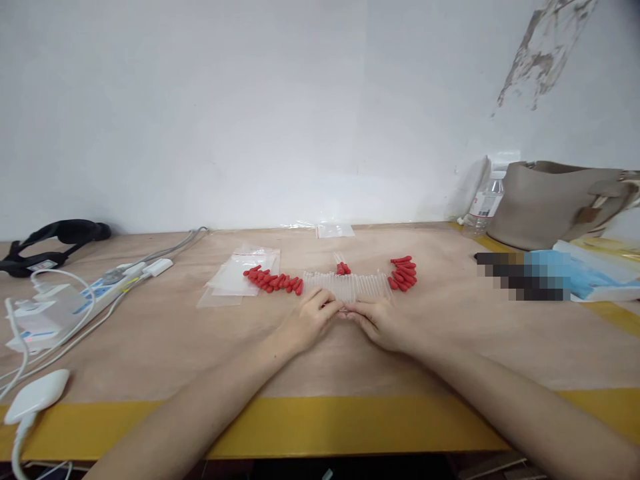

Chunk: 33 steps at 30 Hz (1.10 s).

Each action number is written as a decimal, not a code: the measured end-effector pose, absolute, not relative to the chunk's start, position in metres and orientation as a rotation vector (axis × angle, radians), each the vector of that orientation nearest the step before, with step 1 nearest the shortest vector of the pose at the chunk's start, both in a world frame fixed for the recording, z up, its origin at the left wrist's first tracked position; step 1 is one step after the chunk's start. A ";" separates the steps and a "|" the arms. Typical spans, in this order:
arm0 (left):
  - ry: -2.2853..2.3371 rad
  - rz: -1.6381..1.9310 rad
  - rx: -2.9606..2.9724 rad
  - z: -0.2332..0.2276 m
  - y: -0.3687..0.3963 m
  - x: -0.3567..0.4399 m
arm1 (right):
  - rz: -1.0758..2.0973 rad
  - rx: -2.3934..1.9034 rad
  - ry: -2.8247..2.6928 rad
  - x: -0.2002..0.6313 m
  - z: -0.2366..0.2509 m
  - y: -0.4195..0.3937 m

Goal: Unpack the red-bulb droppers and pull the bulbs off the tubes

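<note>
**Hands meet at the tube row**

The counter (150, 347) with its yellow edge lies under my forearms. My left hand (313, 320) and right hand (379, 323) meet fingertip to fingertip, pinching at the clear tubes (347, 285). Handbag (553, 200) far right, power strip (75, 300) left, red caps (275, 280) flanking the tubes.

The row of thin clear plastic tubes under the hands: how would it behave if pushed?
The row of thin clear plastic tubes lies loose side by side, so the tubes would probably roll and scatter. They look light and slender, likely slippery to pinch; both hands' fingers meet at its near edge.
</note>
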State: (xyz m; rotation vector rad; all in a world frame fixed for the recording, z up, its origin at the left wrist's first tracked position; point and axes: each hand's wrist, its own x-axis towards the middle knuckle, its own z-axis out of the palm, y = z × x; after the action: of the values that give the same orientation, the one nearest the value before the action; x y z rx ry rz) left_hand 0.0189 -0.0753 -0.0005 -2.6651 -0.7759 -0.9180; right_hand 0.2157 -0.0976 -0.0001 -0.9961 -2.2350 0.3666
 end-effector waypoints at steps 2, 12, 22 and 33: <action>-0.795 -0.831 -2.680 0.002 -0.077 0.018 | 0.311 -1.040 -2.250 0.213 -0.001 -0.101; -0.749 -0.519 -2.754 0.010 -0.084 0.012 | -0.270 -0.773 -2.374 0.219 -0.007 -0.097; -0.888 -0.482 -2.909 0.018 -0.082 0.008 | -0.711 -0.633 -2.335 0.226 -0.001 -0.095; -1.775 -1.098 -2.323 0.036 -0.018 -0.064 | -0.307 -1.223 -1.935 0.254 -0.001 -0.059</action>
State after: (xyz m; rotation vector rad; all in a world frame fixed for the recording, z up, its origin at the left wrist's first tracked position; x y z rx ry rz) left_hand -0.0643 -0.0182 0.0359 -2.3231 -1.7746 -1.0978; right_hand 0.2538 -0.0592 -0.0011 -1.2225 -1.9346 -0.3068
